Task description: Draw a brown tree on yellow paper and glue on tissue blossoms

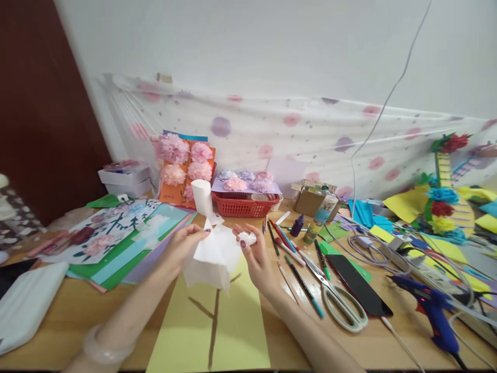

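My left hand [193, 237] pinches the upper edge of a thin white tissue [213, 256], which hangs down over the yellow paper. Beside it, my right hand [254, 254] is closed around a small crumpled white tissue piece [247, 238] held at the fingertips. Below both hands lies a sheet of yellow paper [236, 331] with a brown branch shape drawn on it; the hanging tissue covers part of its top. Just behind the hands stands a white tissue roll [202, 197], with a loose end trailing onto the table.
A red basket [245, 207] with paper flowers on top stands behind. To the right lie scissors [337, 295], pens, a black phone [357, 284], a blue glue gun [430, 308] and a power strip [430, 272] with cables. Colored paper sheets [116, 259] are stacked at left.
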The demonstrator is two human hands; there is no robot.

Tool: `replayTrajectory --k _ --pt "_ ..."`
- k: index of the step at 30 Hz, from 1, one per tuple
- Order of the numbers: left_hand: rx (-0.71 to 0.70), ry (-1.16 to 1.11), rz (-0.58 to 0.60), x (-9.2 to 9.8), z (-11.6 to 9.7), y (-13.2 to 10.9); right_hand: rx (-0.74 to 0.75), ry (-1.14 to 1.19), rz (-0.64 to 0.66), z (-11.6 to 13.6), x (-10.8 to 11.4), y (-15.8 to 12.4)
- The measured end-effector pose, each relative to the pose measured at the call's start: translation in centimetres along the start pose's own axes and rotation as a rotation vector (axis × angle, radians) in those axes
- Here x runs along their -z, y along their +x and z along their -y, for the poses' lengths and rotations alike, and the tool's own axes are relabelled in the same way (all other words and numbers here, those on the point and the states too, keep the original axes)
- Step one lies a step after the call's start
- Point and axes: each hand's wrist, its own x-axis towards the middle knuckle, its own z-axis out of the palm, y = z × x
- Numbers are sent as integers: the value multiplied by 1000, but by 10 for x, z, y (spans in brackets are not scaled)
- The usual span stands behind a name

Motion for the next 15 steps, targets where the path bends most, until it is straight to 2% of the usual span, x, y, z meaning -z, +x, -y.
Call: replayTrajectory --k 3,6,8,11,15 --pt "-15 567 75 36 5 -3 -33 6 -42 -4 7 3" --pt "-142 1136 -95 69 9 -14 -60 46 -51 -7 9 7" --pt "-213 1333 -180 82 9 -23 -63 65 -47 -10 9 8" --pt "-282 1355 -226 94 1 -34 -72 65 -44 -13 8 6" --pt "-332 1025 -191 107 -21 -45 -79 12 -26 -13 7 3"
